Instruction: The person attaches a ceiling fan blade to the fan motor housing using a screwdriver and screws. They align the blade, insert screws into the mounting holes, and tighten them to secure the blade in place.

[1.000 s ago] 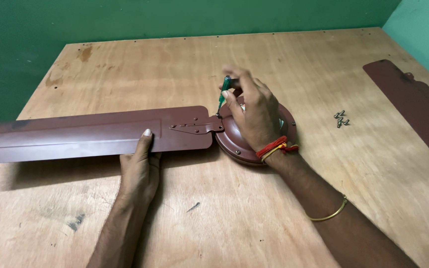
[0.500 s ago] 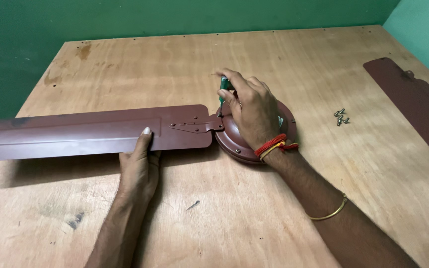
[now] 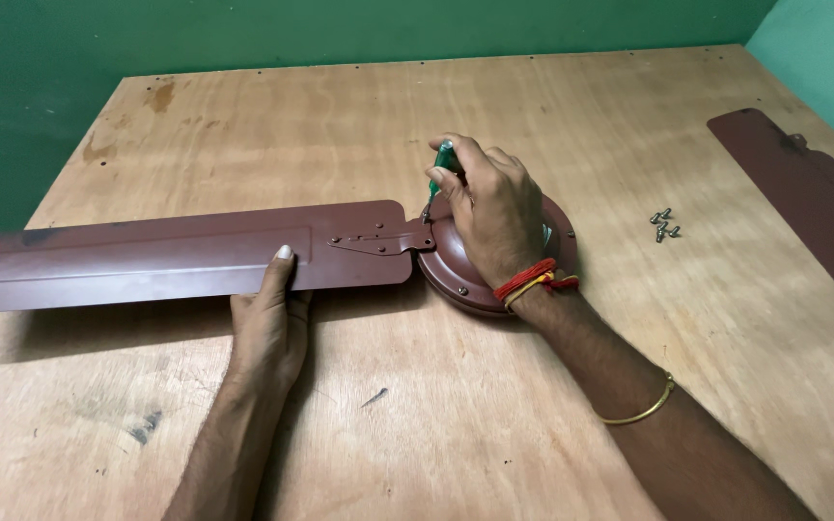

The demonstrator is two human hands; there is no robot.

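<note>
The brown fan blade [image 3: 166, 256] lies flat across the left half of the plywood table [image 3: 456, 425], its bracket end meeting the round brown motor housing [image 3: 465, 275] near the table's middle. The right hand [image 3: 494, 217] rests over the housing, its fingers closed around a green-handled screwdriver [image 3: 439, 174] that stands nearly upright with its tip at the blade bracket [image 3: 383, 239]. The left hand [image 3: 267, 323] lies flat and open, its fingers pressed on the blade's near edge. The 2 hands are apart. A small cluster of loose screws [image 3: 663, 225] lies to the right of the housing. 1 more brown blade [image 3: 803, 198] lies well apart at the table's right edge.
</note>
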